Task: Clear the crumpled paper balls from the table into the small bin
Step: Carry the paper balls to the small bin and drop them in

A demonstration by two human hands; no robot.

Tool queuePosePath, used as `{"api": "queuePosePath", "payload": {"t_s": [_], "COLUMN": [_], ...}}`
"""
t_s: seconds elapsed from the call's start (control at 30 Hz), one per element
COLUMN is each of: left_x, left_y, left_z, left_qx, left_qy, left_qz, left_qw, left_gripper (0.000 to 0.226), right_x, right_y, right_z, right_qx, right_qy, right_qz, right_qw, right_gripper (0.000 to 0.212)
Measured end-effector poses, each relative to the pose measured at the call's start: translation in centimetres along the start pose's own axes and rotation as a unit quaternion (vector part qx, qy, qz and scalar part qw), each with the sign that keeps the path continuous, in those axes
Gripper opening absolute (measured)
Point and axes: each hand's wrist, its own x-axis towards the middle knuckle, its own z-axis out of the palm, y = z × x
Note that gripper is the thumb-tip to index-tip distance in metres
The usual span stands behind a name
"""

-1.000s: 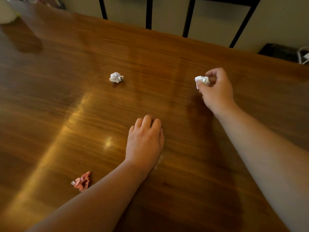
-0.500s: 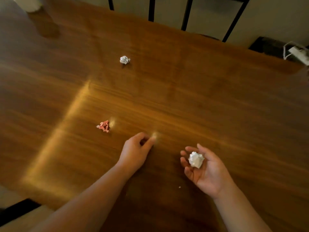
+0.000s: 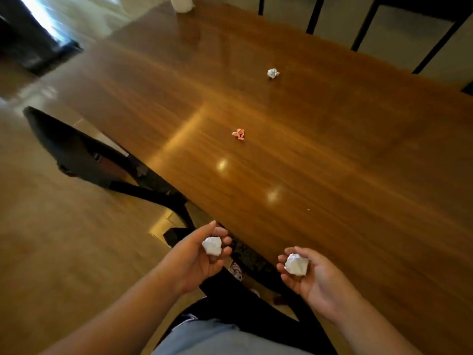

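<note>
My left hand [image 3: 197, 254] is palm up just off the table's near edge, its fingers curled around a white paper ball [image 3: 212, 245]. My right hand [image 3: 311, 276] is palm up over the near edge and cups a second white paper ball [image 3: 296, 264]. On the wooden table [image 3: 332, 162] a small pink crumpled paper [image 3: 238, 134] lies near the middle. A third white paper ball [image 3: 273, 73] rests farther back. No bin shows in this view.
A dark chair [image 3: 84, 155] stands at the table's left side, partly under it. A white cylindrical object [image 3: 181, 3] stands at the far left corner. Black chair-back bars [image 3: 313, 15] line the far edge. Wooden floor [image 3: 64, 252] spreads to the left.
Both hands have pulled back from the table to its near edge. The left hand now holds a white ball. The view has swung left and back, showing floor and chair.
</note>
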Motion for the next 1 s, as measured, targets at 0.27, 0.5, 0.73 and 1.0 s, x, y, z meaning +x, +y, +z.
{"api": "queuePosePath", "payload": {"t_s": [0.27,0.5,0.73,1.0], "left_x": [-8.6,-16.7,-24.8,-31.7], "left_y": [-4.4,-10.1,-14.3,-12.6], "left_z": [-10.5,-22.5,-36.1,-48.9], "left_qx": [-0.137,-0.333,-0.475,-0.517], "left_qy": [0.123,0.255,0.318,0.317], "left_qz": [0.116,0.168,0.185,0.210], "left_qw": [0.976,0.892,0.800,0.767], "left_gripper": [0.020,0.025,0.027,0.023], "right_x": [-0.6,1.9,5.7,8.5], "right_y": [7.0,16.2,31.3,41.8], "right_z": [7.8,21.8,37.5,48.7], "right_qx": [-0.210,-0.415,-0.493,-0.521], "right_qy": [-0.042,-0.130,-0.185,-0.177], "right_qz": [-0.011,0.008,0.082,0.099], "right_qw": [0.977,0.901,0.846,0.829], "right_gripper": [0.025,0.028,0.026,0.020]}}
